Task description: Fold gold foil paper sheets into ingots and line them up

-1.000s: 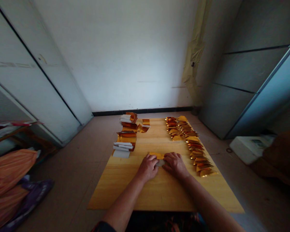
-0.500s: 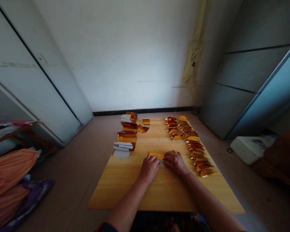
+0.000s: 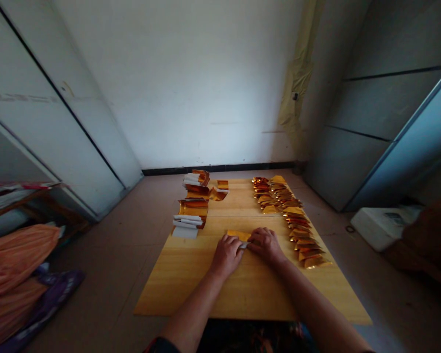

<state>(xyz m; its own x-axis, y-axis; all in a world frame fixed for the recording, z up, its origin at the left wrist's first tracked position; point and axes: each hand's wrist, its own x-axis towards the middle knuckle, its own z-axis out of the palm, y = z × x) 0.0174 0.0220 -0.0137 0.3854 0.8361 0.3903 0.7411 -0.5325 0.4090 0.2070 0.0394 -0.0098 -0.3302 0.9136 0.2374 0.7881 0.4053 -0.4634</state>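
Two bare hands work at a pale wooden tabletop (image 3: 176, 289). At the far left lie stacked gold foil strips (image 3: 193, 207) and white paper slips (image 3: 185, 232). Next, the left hand (image 3: 227, 255) and right hand (image 3: 266, 246), fingers curled and close together, press a folded gold foil sheet (image 3: 237, 235) onto the wood (a white edge peeks out). Rightmost, folded gold foil packets (image 3: 297, 230) overlap in a long row.

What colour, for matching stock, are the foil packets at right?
Metallic gold-orange foil packets, clearest in the head view.

Bare forearms (image 3: 193, 306), dark sleeve edge (image 3: 158, 346) (barely visible)
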